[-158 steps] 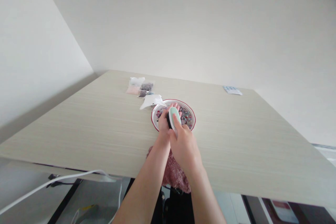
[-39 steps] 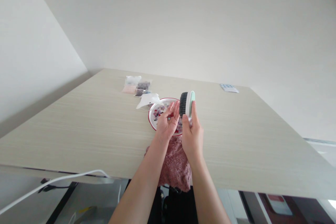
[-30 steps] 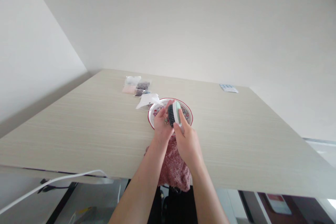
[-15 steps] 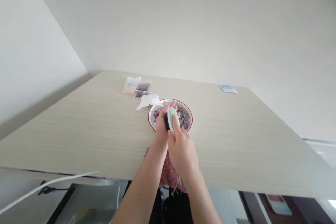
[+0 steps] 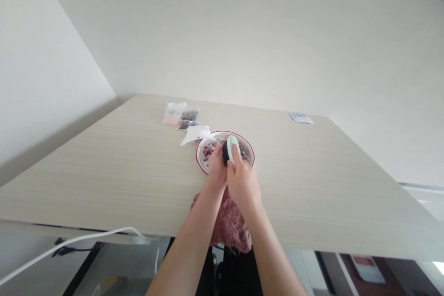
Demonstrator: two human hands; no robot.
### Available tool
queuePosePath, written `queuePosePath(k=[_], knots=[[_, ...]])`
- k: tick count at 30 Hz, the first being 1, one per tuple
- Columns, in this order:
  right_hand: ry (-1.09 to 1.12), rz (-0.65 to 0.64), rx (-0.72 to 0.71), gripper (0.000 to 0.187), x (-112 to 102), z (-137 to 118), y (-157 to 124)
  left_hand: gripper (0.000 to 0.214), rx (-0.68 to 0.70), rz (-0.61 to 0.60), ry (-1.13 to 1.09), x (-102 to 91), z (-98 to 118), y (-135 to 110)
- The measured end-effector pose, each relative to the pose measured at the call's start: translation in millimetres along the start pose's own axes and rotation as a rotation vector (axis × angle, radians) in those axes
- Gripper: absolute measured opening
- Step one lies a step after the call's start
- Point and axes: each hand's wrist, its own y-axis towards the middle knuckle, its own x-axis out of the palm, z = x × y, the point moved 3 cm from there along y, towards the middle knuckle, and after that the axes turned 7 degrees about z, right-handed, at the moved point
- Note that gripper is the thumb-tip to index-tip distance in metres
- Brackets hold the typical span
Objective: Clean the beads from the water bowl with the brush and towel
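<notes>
My right hand (image 5: 243, 182) grips a small brush (image 5: 229, 149) with a mint green back and dark bristles, bristles turned left. My left hand (image 5: 216, 168) is pressed against the bristle side; its fingers are mostly hidden behind the brush, and whether it holds anything I cannot make out. Both hands hover over the near edge of a white plate with a red rim (image 5: 250, 153), filled with several small coloured beads. A pink fuzzy cloth (image 5: 231, 224) lies under my wrists and hangs over the table's front edge.
A white torn packet (image 5: 194, 133) lies left of the plate. Small bags of beads (image 5: 181, 116) sit farther back left. A small blue grid card (image 5: 300, 118) lies at the far right of the wooden table (image 5: 104, 166). A white cable (image 5: 69, 240) runs below the table.
The brush was lifted away from my open left palm, then brought back against it; it now sits a little higher and more upright on the palm than half a second ago.
</notes>
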Motion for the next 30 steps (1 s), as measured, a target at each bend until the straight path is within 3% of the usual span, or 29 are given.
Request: queuePosePath(k=[5,8,12,16,21,26,30], knots=[[-0.045,-0.015,-0.034,0.053,-2,-4,-3,0.019,-0.003,0.011,0.001,-3.2,-1,2],[-0.071,-0.006,0.000,0.053,-3,-3,1,0.022,-0.024,0.037,-0.017,-5.3,-2,3],[-0.037,-0.033,-0.083,0.054,-1,-4,-1,0.027,-0.024,-0.007,-0.015,-3.5,-1,1],[-0.070,-0.025,-0.033,0.053,0,-2,0,0.034,-0.026,0.050,-0.031,-3.4,1,0],[-0.087,-0.054,-0.098,0.054,0,-7,-4,0.032,-0.012,0.032,-0.022,-2.8,3,0],[-0.118,0.060,-0.040,0.053,4,0,13,0.034,-0.075,0.050,-0.040,0.0,0,-3],[-0.021,0.180,-0.023,0.051,8,15,29,0.033,-0.109,-0.047,-0.103,2.9,-2,-4]])
